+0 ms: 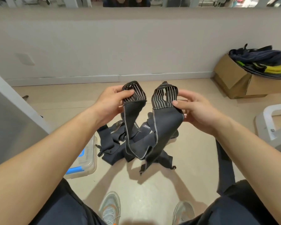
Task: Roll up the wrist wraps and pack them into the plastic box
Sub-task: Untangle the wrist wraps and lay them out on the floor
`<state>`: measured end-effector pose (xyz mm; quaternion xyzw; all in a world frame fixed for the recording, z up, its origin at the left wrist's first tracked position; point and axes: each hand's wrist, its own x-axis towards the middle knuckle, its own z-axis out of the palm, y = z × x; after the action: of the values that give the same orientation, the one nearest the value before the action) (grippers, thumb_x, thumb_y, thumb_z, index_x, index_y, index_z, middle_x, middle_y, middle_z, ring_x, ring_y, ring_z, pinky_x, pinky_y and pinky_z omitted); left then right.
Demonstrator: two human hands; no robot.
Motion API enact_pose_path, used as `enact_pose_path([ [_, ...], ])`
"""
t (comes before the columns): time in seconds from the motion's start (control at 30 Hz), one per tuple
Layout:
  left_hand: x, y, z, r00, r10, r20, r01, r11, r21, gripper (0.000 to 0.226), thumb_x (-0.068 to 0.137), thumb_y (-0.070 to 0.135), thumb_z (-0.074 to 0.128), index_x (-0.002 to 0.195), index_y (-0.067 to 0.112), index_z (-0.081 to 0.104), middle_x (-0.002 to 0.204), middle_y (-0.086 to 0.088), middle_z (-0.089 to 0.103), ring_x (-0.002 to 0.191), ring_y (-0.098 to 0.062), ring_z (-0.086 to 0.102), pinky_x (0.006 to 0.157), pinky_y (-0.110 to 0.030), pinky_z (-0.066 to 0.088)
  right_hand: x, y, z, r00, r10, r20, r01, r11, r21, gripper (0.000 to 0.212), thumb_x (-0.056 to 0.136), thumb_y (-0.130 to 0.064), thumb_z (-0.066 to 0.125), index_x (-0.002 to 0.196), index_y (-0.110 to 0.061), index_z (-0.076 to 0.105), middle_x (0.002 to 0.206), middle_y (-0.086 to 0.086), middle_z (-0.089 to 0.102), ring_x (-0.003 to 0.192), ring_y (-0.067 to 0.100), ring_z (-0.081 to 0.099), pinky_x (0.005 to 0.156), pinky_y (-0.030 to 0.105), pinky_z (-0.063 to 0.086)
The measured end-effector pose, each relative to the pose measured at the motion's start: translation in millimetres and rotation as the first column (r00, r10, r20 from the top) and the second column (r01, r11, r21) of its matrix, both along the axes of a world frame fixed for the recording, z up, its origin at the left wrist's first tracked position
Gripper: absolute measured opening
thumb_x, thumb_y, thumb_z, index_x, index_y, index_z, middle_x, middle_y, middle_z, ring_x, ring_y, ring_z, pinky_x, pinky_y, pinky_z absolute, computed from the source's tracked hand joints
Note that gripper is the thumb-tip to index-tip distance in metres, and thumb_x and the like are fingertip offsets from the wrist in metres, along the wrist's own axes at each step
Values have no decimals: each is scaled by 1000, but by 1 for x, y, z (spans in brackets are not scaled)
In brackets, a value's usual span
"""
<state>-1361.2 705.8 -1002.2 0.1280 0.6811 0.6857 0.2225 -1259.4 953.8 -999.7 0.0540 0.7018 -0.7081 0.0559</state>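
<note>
A black wrist wrap [141,143] with grey-striped ends hangs in a U between my hands, above the floor. My left hand [110,103] pinches its left striped end, thumb on top. My right hand [196,111] pinches the right striped end between thumb and fingers. Under the hanging wrap lies a loose pile of more black wrist wraps [113,143] on the floor. The clear plastic box [86,159] with blue latches stands on the floor at the left, partly hidden by my left forearm.
A cardboard box [237,78] heaped with dark and yellow gear stands at the back right by the wall. A white frame [269,116] sits at the right edge, a grey panel [10,120] at the left. My shoes [110,207] are at the bottom.
</note>
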Motion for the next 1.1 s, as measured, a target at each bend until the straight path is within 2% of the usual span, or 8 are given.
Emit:
enact_pose_path([
  [0.13, 3, 2, -3, 999, 30, 42, -31, 999, 23, 15, 100, 25, 61, 97, 16, 72, 89, -1, 73, 80, -14, 64, 76, -32, 48, 1, -17, -8, 1000, 4, -3, -5, 994, -113, 27, 100, -6, 56, 113, -22, 73, 104, 8, 73, 92, 27, 57, 70, 33, 47],
  [0.23, 6, 5, -6, 995, 30, 99, -34, 999, 38, 16, 101, 28, 60, 100, 17, 72, 90, 1, 72, 80, -12, 64, 76, -31, 48, -3, -24, -14, 1000, 10, -17, -12, 994, -106, 19, 93, -17, 62, 105, -25, 75, 98, 10, 62, 81, 25, 41, 65, 32, 40],
  [0.33, 9, 8, -10, 991, 16, 134, -21, 999, 38, 16, 101, 29, 59, 93, 20, 70, 82, 6, 71, 69, -6, 63, 66, -23, 51, -6, -28, -16, 999, -29, -33, 27, 997, -66, 17, 90, -31, 65, 100, -21, 75, 91, 4, 67, 82, 23, 52, 66, 32, 40],
  [0.43, 9, 8, -14, 990, 10, 142, -14, 999, 30, 14, 100, 28, 61, 93, 21, 70, 82, 7, 72, 68, -5, 65, 60, -20, 53, -8, -29, -19, 993, -109, -40, 108, 994, -28, 14, 97, -30, 67, 96, -17, 71, 83, -2, 70, 71, 15, 60, 61, 27, 43],
  [0.6, 7, 7, -17, 995, 17, 103, -17, 1000, 3, 19, 99, 20, 63, 113, 10, 70, 98, -2, 76, 82, -11, 71, 84, -32, 59, -12, -26, -21, 989, -134, -67, 133, 991, -18, 19, 98, -3, 60, 95, -20, 70, 84, 5, 64, 62, 12, 48, 52, 19, 42],
  [0.73, 5, 9, -18, 993, 54, 104, -52, 998, -25, 27, 92, 21, 72, 118, 12, 67, 105, -6, 77, 95, -20, 70, 102, -46, 50, -13, -28, -22, 995, -38, -92, 42, 998, 43, 19, 98, -8, 62, 94, -22, 74, 78, -1, 63, 57, 7, 46, 53, 18, 37],
  [0.9, 6, 13, -17, 990, -40, 134, 39, 999, 16, 25, 81, 27, 75, 104, 21, 70, 98, 2, 77, 88, -14, 70, 95, -40, 46, -15, -34, -17, 996, 32, -88, -29, 999, 31, 26, 96, -8, 60, 81, -23, 76, 77, -4, 70, 66, 8, 57, 56, 18, 42],
  [1.1, 8, 11, -14, 978, -99, 185, 81, 992, 101, 33, 95, 14, 62, 128, 10, 64, 106, -4, 70, 95, -17, 63, 92, -33, 46, -18, -32, -18, 996, 10, -83, -8, 1000, 26, 19, 83, -20, 58, 76, -23, 76, 73, -3, 65, 64, 9, 50, 57, 21, 38],
])
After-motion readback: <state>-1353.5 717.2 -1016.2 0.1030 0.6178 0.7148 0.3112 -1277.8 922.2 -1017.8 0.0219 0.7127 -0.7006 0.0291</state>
